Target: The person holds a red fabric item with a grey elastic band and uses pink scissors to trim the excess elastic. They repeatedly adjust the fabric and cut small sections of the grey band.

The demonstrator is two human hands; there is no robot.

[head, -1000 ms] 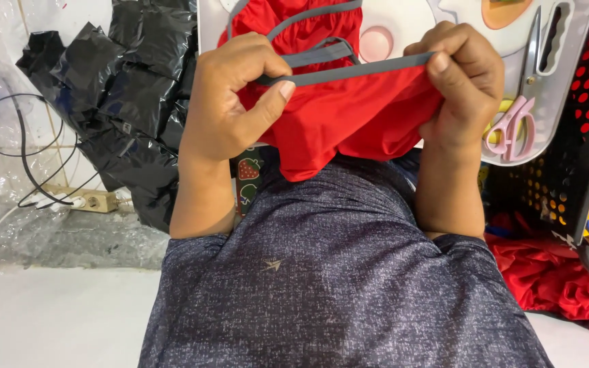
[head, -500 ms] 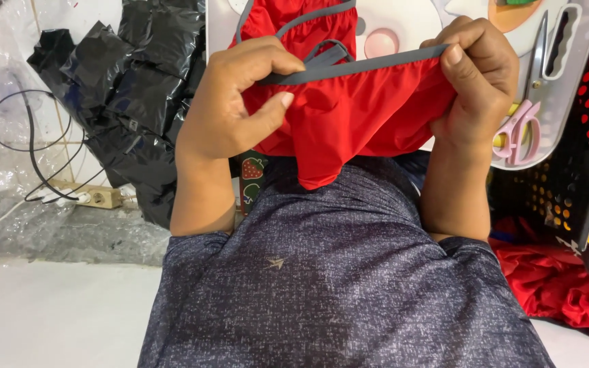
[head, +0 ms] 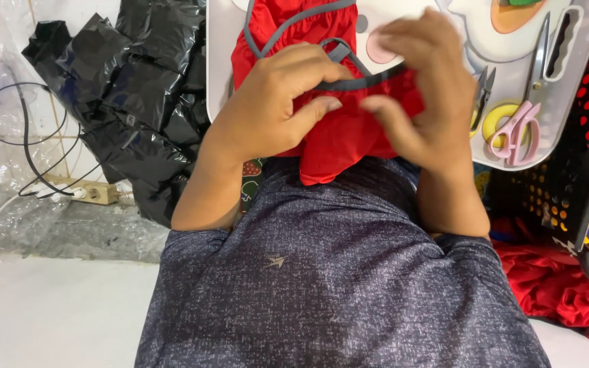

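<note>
**Both hands pinch a red garment at its grey waistband**

Nearest the camera, the person's speckled grey shirt [head: 335, 286] fills the lower middle of the view, leaving pale open floor [head: 49, 313] to the left. Crumpled red cloth [head: 553, 286] crowds the lower right corner.

Above the shirt, the red garment [head: 339, 140] hangs between the two hands, its lower edge drooping just over the shirt. The left hand [head: 274, 109] is clamped on it from the left, thumb pressed across the front of the fabric and fingers curled over the grey elastic band [head: 363, 82]. The right hand [head: 424, 95] grips the same band from the right, fingers closed down over it; this hand is blurred. The two hands sit close together, almost touching. The cloth looks thin and smooth, bunched into soft folds; the band is flat and narrow.

Further out, a white tray [head: 567, 102] with a rounded edge lies behind the hands, carrying pink-handled scissors [head: 523, 116] and small grey snips [head: 483, 85]. A black perforated crate [head: 581, 170] stands against the tray's right side. On the left lie crinkled black plastic bags [head: 138, 102], a loop of black cable [head: 28, 136], a beige power strip [head: 90, 193] and clear bubble wrap [head: 49, 232].
</note>
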